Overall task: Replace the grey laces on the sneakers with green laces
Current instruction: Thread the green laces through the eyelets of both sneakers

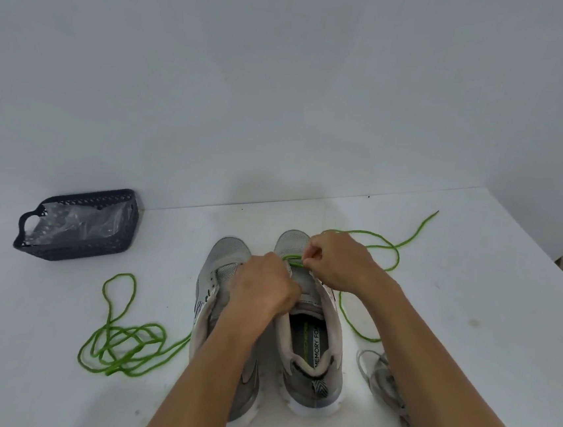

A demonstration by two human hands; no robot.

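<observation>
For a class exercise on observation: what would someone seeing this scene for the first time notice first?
The bright green laces stand out, one piled left of the pair of grey mesh sneakers, another trailing right. At centre, the right hand pinches green lace at the right sneaker's front eyelets, the left hand beside it. A dark plastic lattice basket sits far left.

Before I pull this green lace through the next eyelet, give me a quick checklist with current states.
1. Right hand pinches the green lace at the right sneaker: ok.
2. Left hand steadies that sneaker: ok.
3. Lace tail runs loose on the table: ok.
4. Grey laces off, lying aside: ok.
5. Second green lace ready beside the left sneaker: ok.
6. Lower eyelets threaded evenly: cannot tell, hands cover them.
</observation>
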